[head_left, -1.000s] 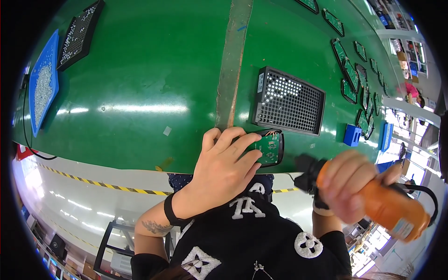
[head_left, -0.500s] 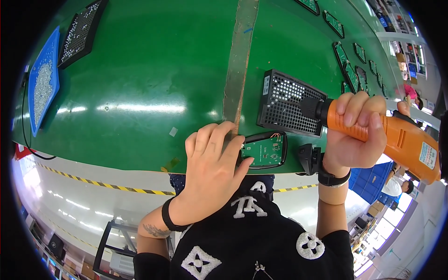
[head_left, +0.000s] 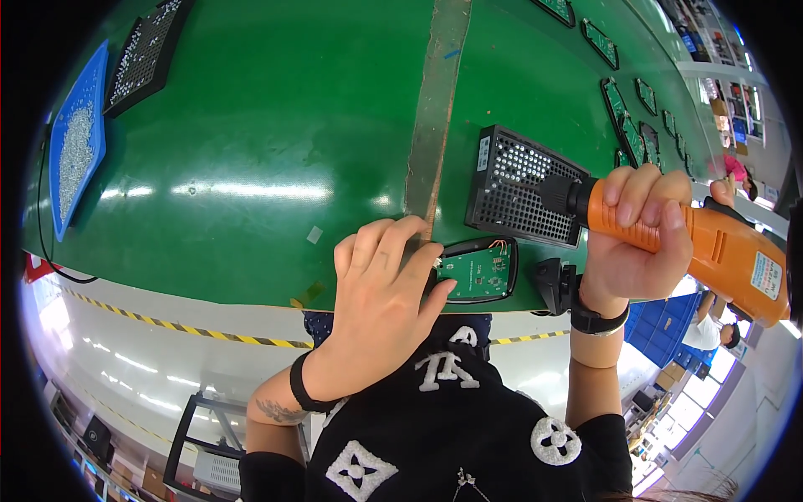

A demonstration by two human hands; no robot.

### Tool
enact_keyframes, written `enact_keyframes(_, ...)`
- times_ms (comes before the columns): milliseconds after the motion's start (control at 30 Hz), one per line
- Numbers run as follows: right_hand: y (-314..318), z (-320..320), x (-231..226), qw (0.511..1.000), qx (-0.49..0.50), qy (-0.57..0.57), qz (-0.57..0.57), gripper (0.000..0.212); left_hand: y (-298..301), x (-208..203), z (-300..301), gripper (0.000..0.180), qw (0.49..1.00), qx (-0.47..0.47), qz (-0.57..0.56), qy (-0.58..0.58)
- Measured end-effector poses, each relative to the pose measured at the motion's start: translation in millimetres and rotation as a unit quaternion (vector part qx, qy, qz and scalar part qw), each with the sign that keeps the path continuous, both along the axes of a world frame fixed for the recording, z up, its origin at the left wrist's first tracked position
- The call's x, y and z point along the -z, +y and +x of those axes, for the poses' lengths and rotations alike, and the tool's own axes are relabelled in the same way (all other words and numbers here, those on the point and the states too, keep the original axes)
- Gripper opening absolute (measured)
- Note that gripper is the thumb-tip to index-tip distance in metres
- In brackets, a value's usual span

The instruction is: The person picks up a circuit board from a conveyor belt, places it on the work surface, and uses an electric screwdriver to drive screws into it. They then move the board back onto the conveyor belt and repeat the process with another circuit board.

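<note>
Here's the left hand (head_left: 381, 280) at the near edge of the green worktop (head_left: 251, 134), fingers loosely spread, thumb and forefinger curved about the left end of a green circuit board (head_left: 481, 272) in a black casing; whether they pinch it tight, I cannot tell. The board lies flat, just right of that hand, and to the left and near side of the right hand (head_left: 640, 238), the two well apart.

And that right hand is wrapped firmly round an orange electric screwdriver (head_left: 719, 259), its black nose pointing left, over the right half of a black perforated tray (head_left: 478, 180). Is the tip in a hole? Hidden from here! Small silvery pieces fill many holes on the tray's far left side, and the tray sits just beyond the board.

Near the right wrist, a black angular object (head_left: 549, 283) stands right of the board. Far right, more cased circuit boards (head_left: 623, 121) lie scattered; far left, a blue tray (head_left: 94, 71) holds a heap of small pale pieces beside a second black tray (head_left: 170, 54).
</note>
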State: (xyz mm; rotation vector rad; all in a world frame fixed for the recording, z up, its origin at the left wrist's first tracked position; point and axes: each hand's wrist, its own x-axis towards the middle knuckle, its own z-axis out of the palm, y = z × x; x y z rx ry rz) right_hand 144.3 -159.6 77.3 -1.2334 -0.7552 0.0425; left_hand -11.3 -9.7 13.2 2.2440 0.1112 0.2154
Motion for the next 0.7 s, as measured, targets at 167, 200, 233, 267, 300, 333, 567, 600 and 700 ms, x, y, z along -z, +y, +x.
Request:
enact_keyframes(167,-7,-20,-17,0.999,0.011,-0.012,0.048,0.047,0,2,3,0.032,1.000,-0.006,-0.024,-0.005)
enact_keyframes(200,-6,-27,-18,0.999,0.007,-0.007,0.050,0.047,0,3,2,0.032,1.000,-0.010,-0.029,-0.006)
enact_keyframes(233,-3,-36,-18,0.998,-0.027,-0.030,0.043,0.045,1,4,0,0.032,1.000,-0.014,-0.026,-0.002)
enact_keyframes(267,-2,-42,-20,0.996,-0.058,-0.056,0.033,0.044,1,3,1,0.033,0.999,-0.014,-0.030,-0.003)
enact_keyframes(300,-1,-49,-20,0.996,-0.059,-0.055,0.032,0.044,0,3,2,0.033,0.999,-0.015,-0.034,-0.003)
enact_keyframes(333,1,-56,-18,0.995,-0.080,-0.044,0.041,0.049,1,3,2,0.034,0.999,-0.015,-0.038,-0.004)
enact_keyframes(567,8,-69,-1,0.991,-0.111,-0.032,0.061,0.065,1,1,3,0.035,0.999,-0.014,-0.041,0.000)
enact_keyframes(600,9,-69,1,0.992,-0.111,-0.030,0.059,0.064,1,1,3,0.035,0.999,-0.015,-0.042,0.000)
enact_keyframes(700,10,-68,3,0.992,-0.111,-0.027,0.054,0.063,2,1,2,0.034,0.999,-0.015,-0.043,-0.001)
